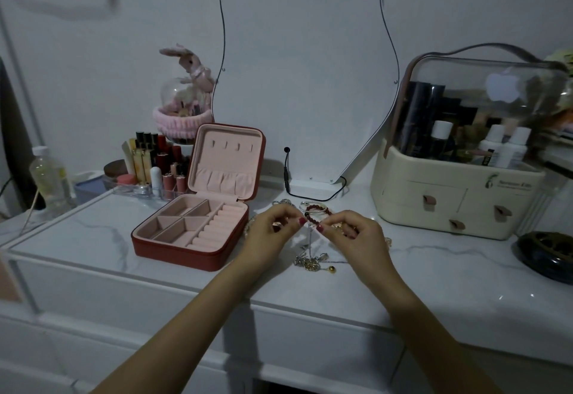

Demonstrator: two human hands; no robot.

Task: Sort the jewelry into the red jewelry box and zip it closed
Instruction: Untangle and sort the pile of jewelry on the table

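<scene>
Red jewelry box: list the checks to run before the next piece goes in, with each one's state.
1. Red jewelry box lid up: ok.
2. Tray compartments free of jewelry: ok.
3. Thin chain pinched by left hand and right hand: ok.
4. Chain free of the jewelry pile: cannot tell.
5. Beaded bracelet boxed: not ok, on the tabletop.
6. Zipper condition: cannot tell.
</scene>
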